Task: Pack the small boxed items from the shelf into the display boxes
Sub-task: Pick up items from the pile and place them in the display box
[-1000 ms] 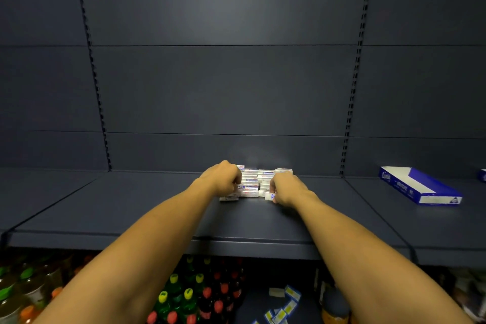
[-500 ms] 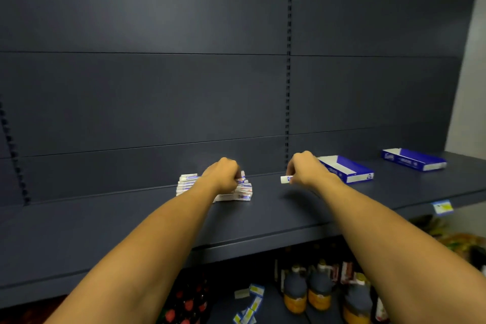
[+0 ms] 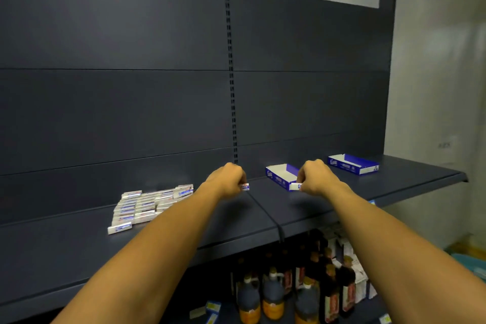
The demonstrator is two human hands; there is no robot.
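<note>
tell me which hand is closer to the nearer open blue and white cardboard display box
Right. The right hand holds a small white boxed item at the front end of the nearer open blue and white cardboard display box; the left hand is off to its left.

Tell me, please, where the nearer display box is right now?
In the head view, the nearer display box sits on the shelf right of centre, beside the right hand.

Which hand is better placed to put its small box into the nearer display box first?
Right hand: its small box is already at the nearer display box; the left hand is farther away.
</note>
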